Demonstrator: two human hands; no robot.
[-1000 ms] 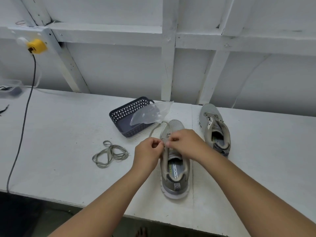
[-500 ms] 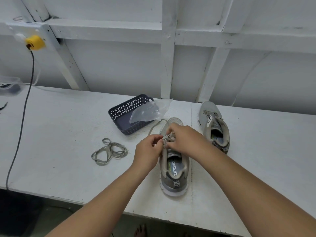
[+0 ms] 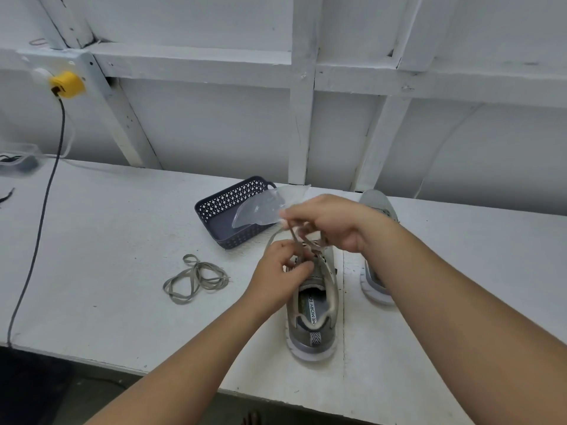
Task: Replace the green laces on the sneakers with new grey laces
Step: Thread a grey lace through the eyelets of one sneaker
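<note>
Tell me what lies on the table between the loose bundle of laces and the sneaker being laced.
In the head view, the left hand and its forearm cross that stretch above the table; between the loose laces and the sneaker the surface itself shows bare.

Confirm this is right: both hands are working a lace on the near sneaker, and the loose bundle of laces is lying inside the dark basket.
One detail is wrong. In the head view the loose bundle of laces lies on the white table, left of the near sneaker, not inside the dark basket. Both hands, left and right, do work a lace there.
</note>
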